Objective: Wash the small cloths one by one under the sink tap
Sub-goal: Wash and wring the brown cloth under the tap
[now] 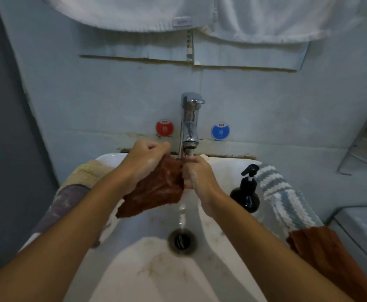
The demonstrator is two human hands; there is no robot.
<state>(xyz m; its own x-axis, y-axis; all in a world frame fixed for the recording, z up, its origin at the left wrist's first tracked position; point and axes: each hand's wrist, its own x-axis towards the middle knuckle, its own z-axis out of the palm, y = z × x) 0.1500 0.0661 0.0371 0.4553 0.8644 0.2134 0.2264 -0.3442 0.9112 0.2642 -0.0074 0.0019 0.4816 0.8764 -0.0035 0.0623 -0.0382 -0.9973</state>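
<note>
Both hands, left hand (144,159) and right hand (196,173), have fingers clamped on the brown cloth (156,188) beside the tap (190,120) stream. Risk: soapy grip slips, dropping cloth over the drain (181,240).

A wet rust-brown cloth (156,188) hangs bunched (its lower corner drooping left) beneath the chrome tap (190,120), over the white sink (221,171).

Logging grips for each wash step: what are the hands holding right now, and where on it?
Both hands grip the brown cloth by its upper edge: left hand at the top, right hand at its right side beside the running water.
</note>
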